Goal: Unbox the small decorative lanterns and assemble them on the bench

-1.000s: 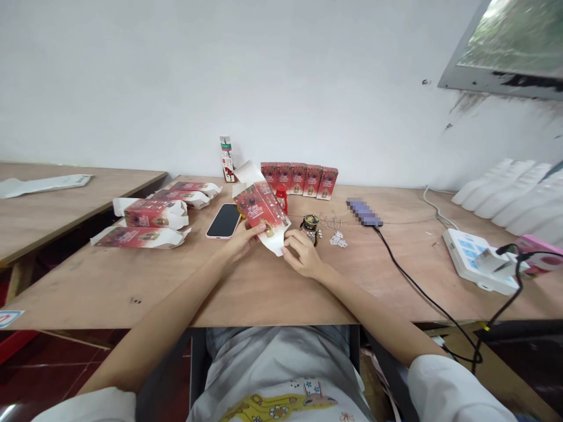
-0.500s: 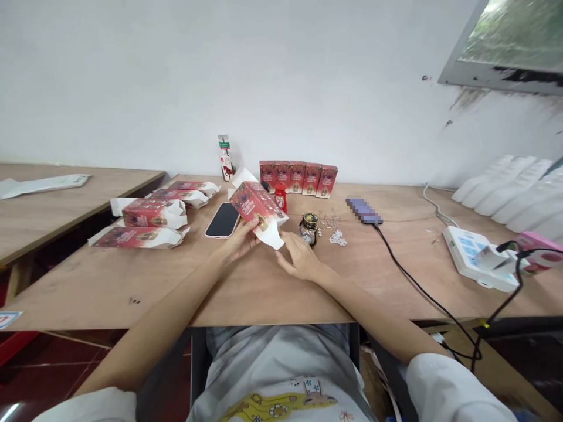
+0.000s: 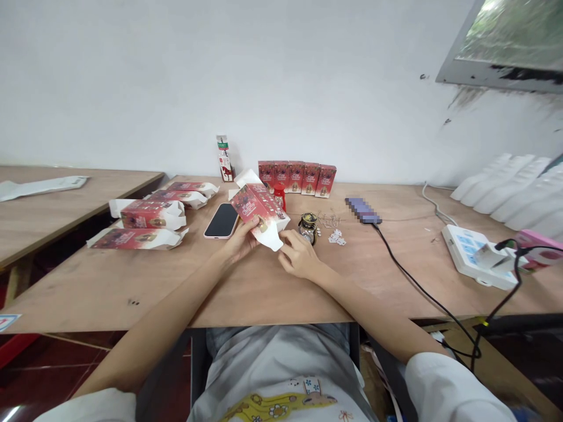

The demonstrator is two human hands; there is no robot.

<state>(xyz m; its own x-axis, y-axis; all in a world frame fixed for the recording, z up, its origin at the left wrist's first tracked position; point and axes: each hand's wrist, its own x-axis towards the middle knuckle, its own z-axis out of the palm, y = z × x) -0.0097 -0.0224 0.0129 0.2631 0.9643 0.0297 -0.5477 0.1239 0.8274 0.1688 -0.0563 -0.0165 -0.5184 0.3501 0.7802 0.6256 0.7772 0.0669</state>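
My left hand [image 3: 241, 240] grips a red printed carton [image 3: 257, 206] by its near end, holding it tilted above the wooden table [image 3: 246, 287]. The carton's white end flaps hang open toward me. My right hand [image 3: 299, 255] pinches the lower white flap [image 3: 271, 237] with curled fingers. A small dark jar with a gold lid [image 3: 309, 227] stands just right of my right hand. A phone [image 3: 221, 220] lies face up to the left of the carton.
Flat unfolded red cartons [image 3: 149, 214] lie at the left. A row of closed red boxes [image 3: 297, 177] stands by the wall, with a small red bottle [image 3: 280, 197] in front. A power strip [image 3: 472, 255] and black cable [image 3: 413, 284] lie at the right.
The carton has turned from lying flat-faced toward me to a squared-up box shape. My right hand moved up to the lower flap.
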